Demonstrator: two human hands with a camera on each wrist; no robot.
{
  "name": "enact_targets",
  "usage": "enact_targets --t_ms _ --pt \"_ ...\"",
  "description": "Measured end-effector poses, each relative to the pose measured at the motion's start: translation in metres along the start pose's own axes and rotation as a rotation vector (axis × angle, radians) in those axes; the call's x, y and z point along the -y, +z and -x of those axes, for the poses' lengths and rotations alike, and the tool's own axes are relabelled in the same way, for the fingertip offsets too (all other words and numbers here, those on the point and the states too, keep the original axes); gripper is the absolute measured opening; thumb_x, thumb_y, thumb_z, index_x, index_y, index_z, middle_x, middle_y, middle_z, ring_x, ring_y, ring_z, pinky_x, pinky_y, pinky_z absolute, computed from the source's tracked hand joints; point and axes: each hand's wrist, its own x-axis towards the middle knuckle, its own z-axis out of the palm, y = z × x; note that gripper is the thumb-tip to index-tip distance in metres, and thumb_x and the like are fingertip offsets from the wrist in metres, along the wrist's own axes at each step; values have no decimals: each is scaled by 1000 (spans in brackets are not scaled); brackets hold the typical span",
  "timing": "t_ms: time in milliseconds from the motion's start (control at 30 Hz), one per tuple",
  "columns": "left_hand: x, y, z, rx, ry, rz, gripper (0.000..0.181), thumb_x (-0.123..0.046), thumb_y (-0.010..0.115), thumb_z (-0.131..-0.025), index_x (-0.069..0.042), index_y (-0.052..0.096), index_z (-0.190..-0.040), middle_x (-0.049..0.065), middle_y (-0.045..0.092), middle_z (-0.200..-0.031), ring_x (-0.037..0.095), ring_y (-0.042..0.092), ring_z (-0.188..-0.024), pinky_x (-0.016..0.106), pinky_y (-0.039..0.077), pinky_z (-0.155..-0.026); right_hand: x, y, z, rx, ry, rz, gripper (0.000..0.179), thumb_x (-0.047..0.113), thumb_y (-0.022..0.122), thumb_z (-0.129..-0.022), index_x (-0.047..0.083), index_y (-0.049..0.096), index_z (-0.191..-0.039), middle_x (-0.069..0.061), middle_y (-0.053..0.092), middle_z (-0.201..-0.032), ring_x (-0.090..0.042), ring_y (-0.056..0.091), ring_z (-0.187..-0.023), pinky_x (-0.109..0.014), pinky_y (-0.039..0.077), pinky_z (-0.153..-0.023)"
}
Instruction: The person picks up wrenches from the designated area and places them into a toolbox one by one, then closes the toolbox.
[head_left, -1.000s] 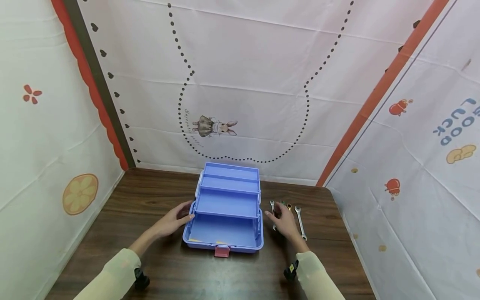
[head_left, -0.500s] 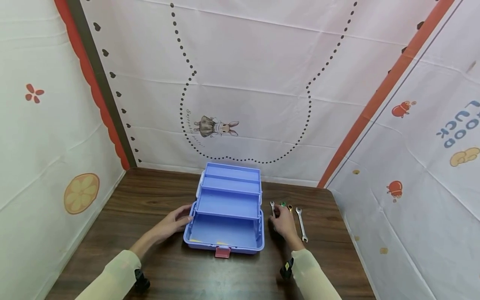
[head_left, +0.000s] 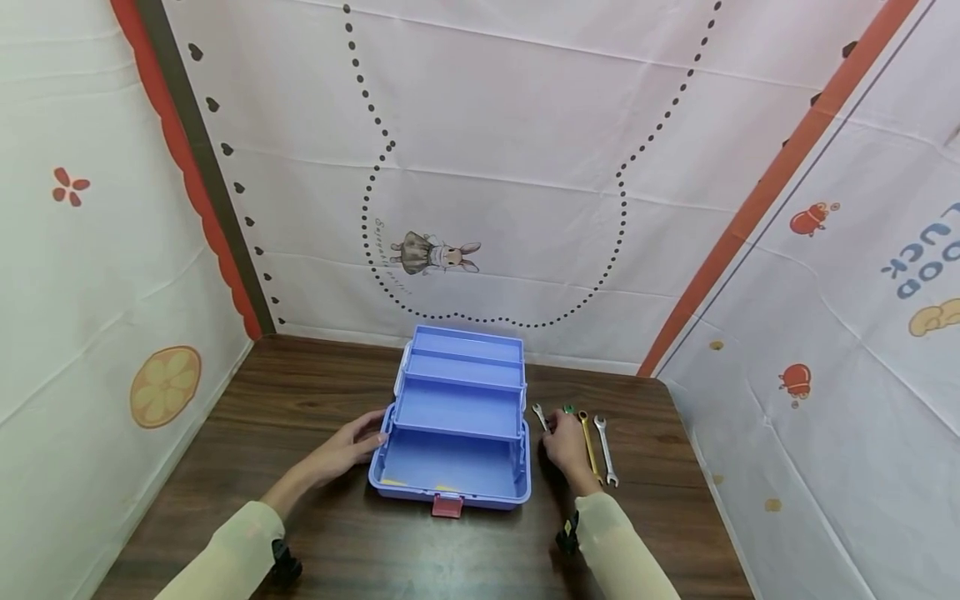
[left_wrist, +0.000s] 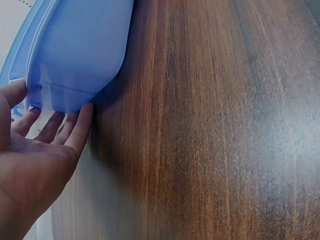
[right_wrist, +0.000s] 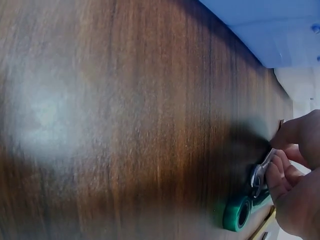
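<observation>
Head view: looking down on a wooden table; showing a blue toolbox with trays stepped out; resting the left hand wide against its left side, touching with straight fingers; holding the right hand beside a rightmost silver wrench, a yellow wrench and a green wrench; pinching the leftmost silver wrench narrowly, just beside the toolbox's right side.

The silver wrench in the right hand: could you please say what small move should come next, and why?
Probably lift the silver wrench toward the toolbox: the right hand grips it, and the toolbox stands open alongside, with the left hand touching it.
</observation>
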Motion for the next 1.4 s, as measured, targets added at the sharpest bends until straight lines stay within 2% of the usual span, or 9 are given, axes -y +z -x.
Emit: enact_targets --t_ms 300,433,633,733,833,967,1167,1300,1400 --pt "7 2 -3 -9 14 7 70 -32 59 -111 -6 26 -167 27 30 -167 45 39 -149 46 51 -109 -2 3 -2 42 64 25 13 -3 68 -74 0 64 -86 -9 61 -75 -33 60 -73 -53 52 -70" --pt "5 4 -4 -11 6 2 68 -30 58 -112 -7 27 -167 26 31 -167 44 40 -149 46 52 -109 -7 5 2 -23 44 -28 16 -5 67 -71 -1 64 -87 -10 60 -74 -33 59 -72 -53 51 -69" --pt "3 6 -5 6 18 2 70 -33 57 -112 -5 25 -167 29 29 -167 47 39 -149 47 51 -109 -9 0 7 -134 -11 -130 24 -10 69 -71 -4 65 -94 -12 64 -77 -27 58 -72 -46 50 -67" --pt "4 4 -4 2 20 1 70 -33 58 -112 -4 25 -167 29 29 -167 47 38 -149 48 52 -109 -8 -5 6 -154 -27 -154 22 -11 70 -74 -4 64 -93 -11 64 -78 -27 59 -72 -45 51 -67" --pt "4 2 -3 -6 18 4 70 -32 58 -111 -5 26 -167 27 29 -168 46 38 -150 47 52 -109 -8 -11 3 -120 -14 -174 19 -10 72 -77 -3 64 -94 -11 65 -80 -26 62 -76 -41 52 -70" --pt "4 0 -3 3 20 1 70 -33 58 -111 -5 25 -167 27 27 -168 46 38 -150 46 52 -109 -5 -21 -4 -24 48 -238 13 -8 72 -85 -2 67 -96 -10 67 -85 -22 62 -81 -32 52 -72" --pt "6 -1 -3 -2 13 0 69 -33 57 -112 -6 25 -167 27 28 -168 45 39 -150 45 52 -108 11 -48 -9 48 93 -348 7 -1 71 -97 0 70 -104 -10 68 -93 -21 62 -88 -27 50 -75" --pt "6 0 -3 -17 2 12 69 -33 59 -111 -8 27 -167 26 30 -168 44 40 -149 45 53 -108 29 -68 -7 80 38 -407 7 1 71 -100 -2 70 -106 -12 68 -95 -24 61 -88 -27 49 -73" --pt "7 0 -3 -18 -1 19 70 -33 59 -111 -7 27 -167 26 30 -168 45 40 -149 46 53 -108 44 -77 -8 109 -46 -400 6 0 72 -99 -1 70 -104 -11 67 -93 -23 60 -85 -26 50 -72"
